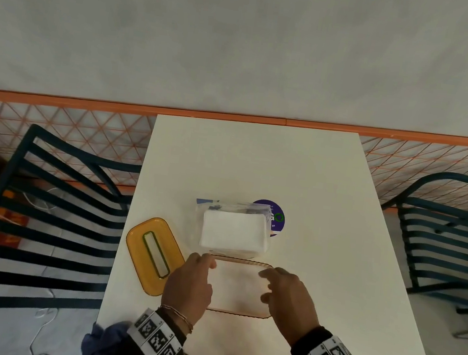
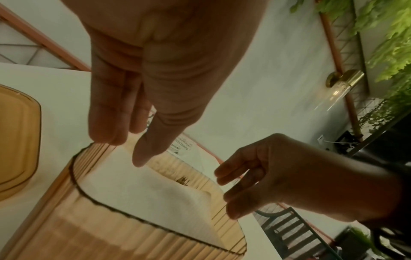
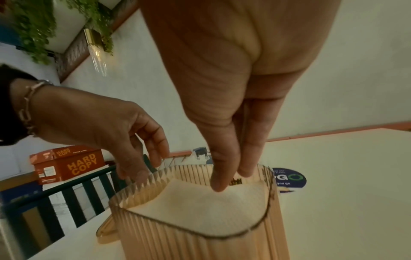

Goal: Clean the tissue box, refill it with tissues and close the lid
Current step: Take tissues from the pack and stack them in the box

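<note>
A clear amber ribbed tissue box (image 1: 245, 260) stands open near the table's front, with a white stack of tissues (image 1: 236, 288) lying inside it. My left hand (image 1: 203, 264) hovers over the box's left end, fingers loose at the rim (image 2: 111, 237) and holding nothing. My right hand (image 1: 267, 284) reaches in at the right end, and its straight fingertips (image 3: 219, 186) touch the tissues (image 3: 200, 207). The amber slotted lid (image 1: 141, 242) lies flat to the left of the box. Behind the box sits an open plastic pack of white tissues (image 1: 234, 234).
The white table (image 1: 258, 165) has a purple round sticker (image 1: 278, 216) beyond the pack. A blue cloth (image 1: 104, 342) hangs at the front left edge. Dark slatted chairs stand on the left (image 1: 43, 212) and right (image 1: 451, 235). An orange paper carton (image 3: 66, 163) sits beyond the left chair.
</note>
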Demonstrator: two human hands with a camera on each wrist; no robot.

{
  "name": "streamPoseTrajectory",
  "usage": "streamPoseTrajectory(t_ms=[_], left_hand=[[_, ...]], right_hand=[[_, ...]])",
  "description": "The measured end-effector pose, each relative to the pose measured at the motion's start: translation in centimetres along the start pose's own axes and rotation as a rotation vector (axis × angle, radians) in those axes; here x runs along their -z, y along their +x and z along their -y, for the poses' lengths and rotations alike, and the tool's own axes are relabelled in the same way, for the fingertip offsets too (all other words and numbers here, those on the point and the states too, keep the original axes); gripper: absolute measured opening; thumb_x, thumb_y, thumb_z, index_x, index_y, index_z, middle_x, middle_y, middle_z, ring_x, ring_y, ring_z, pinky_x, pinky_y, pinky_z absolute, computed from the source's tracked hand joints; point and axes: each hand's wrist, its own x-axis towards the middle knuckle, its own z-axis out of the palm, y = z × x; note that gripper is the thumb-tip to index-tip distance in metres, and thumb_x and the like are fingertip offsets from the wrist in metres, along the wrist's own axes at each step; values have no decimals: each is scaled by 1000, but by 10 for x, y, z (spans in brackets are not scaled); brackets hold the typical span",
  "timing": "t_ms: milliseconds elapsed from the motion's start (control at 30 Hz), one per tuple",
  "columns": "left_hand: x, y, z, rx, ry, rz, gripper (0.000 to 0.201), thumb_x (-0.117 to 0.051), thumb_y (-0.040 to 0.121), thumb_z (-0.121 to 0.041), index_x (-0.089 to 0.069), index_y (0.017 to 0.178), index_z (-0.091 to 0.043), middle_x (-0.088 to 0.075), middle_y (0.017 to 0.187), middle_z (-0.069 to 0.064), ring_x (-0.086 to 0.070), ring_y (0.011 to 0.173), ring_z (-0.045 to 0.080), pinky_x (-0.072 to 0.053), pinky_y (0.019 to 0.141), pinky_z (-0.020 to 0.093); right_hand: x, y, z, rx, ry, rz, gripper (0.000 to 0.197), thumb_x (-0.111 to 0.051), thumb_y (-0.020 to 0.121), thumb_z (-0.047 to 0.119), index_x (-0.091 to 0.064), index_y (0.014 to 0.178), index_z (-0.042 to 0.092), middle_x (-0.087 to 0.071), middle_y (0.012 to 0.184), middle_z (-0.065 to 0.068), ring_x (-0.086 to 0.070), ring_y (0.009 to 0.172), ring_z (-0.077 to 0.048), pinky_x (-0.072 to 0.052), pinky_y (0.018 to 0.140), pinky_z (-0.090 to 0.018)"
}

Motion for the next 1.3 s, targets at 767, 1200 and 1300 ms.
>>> streamPoseTrajectory(t_ms=[767,1200,1300], left_hand=[[43,126,0,231,-167,157,42,-75,84,-31,-72,121,-14,-71,125,3,-66,114,20,-51,97,27],[10,162,-8,403,-97,237,40,-79,76,-31,-70,106,-5,-76,101,9,-74,93,24,-52,66,26],[10,160,-10,398,-121,201,33,-77,76,-29,-71,101,-8,-76,99,7,-71,83,22,-48,62,26]], right_hand=[[0,20,-37,-161,211,-145,19,-67,85,11,-78,92,26,-75,82,8,-67,73,-12,-54,68,-25],[3,34,-44,-197,275,-68,21,-62,89,13,-79,93,24,-76,85,10,-65,76,-7,-42,65,-8],[4,34,-43,-204,282,-64,21,-63,89,14,-79,93,25,-76,85,11,-64,75,-6,-39,63,-6]])
